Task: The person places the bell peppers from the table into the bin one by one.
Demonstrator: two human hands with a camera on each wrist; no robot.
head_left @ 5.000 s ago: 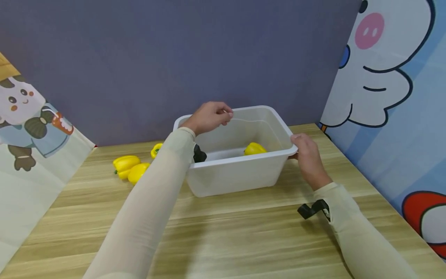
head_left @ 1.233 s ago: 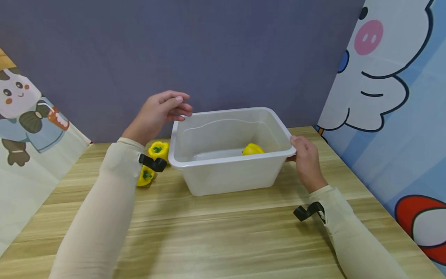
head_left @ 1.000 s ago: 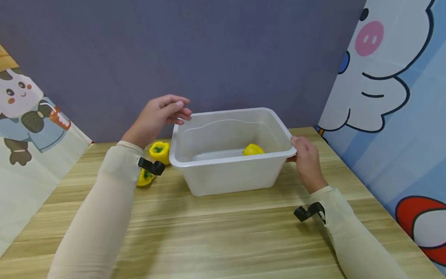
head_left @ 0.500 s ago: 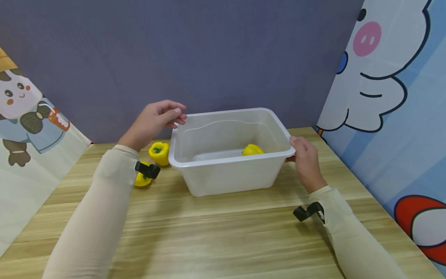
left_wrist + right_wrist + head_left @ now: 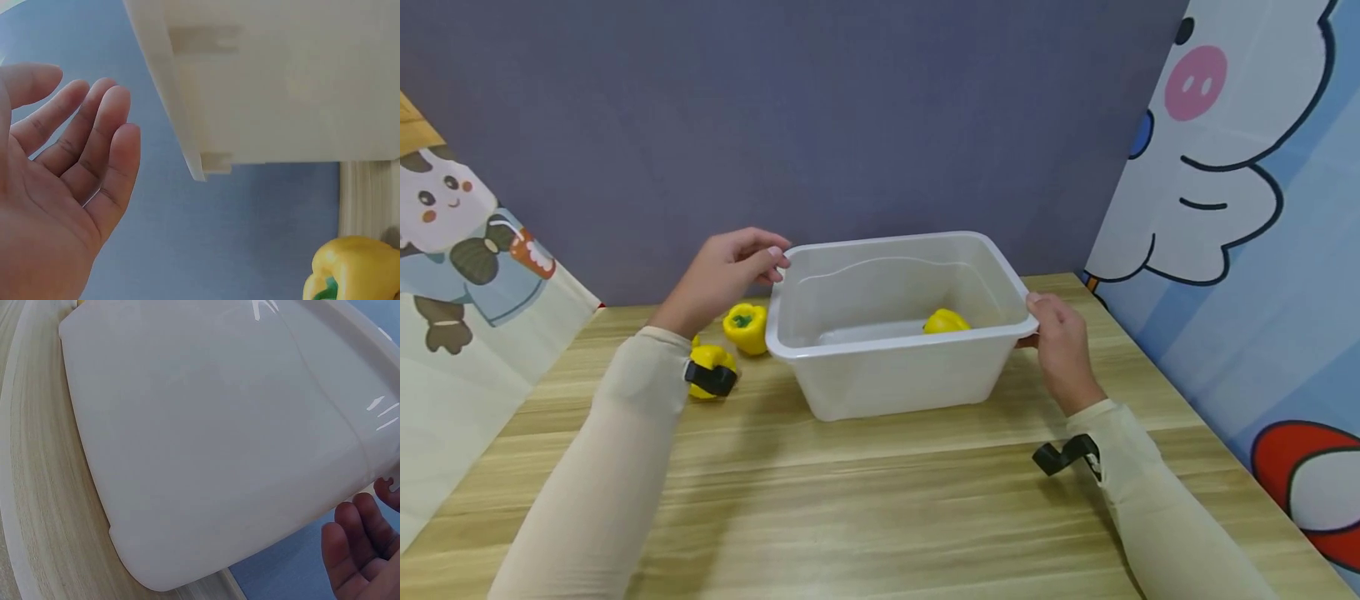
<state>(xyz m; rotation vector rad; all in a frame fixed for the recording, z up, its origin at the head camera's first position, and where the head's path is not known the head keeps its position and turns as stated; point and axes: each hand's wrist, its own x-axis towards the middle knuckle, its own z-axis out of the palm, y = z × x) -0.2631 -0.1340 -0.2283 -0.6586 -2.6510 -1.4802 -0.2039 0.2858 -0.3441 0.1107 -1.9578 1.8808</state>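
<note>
Taking the tub as your clock's centre in the head view, you face a grey-blue panel (image 5: 865, 125) at 12 o'clock, with the wooden table (image 5: 880, 517) spreading toward 6. A cartoon sheet (image 5: 1300, 250) hangs at 2 o'clock and a smaller printed sheet (image 5: 445, 217) at 9. Your white tub (image 5: 895, 379) sits on the table near the panel. Your pale sleeves (image 5: 617, 467) reach in from 5 and 7 o'clock. Your left hand (image 5: 715, 283) is free of any object, fingers loosely bent, just beside the rim corner at 10 o'clock. Your right hand (image 5: 1063, 346) grips the rim at 3 o'clock, thumb on top and fingers beneath. Of the yellow peppers, 1 (image 5: 947, 321) lies inside the tub, toward 4 o'clock; another (image 5: 746, 329) stands outside it at 9, with more yellow (image 5: 713, 357) between 8 and 9. A black clip (image 5: 711, 379) at your left cuff partly covers that last patch, so you can't tell whether it is 1 pepper or 2.
</note>
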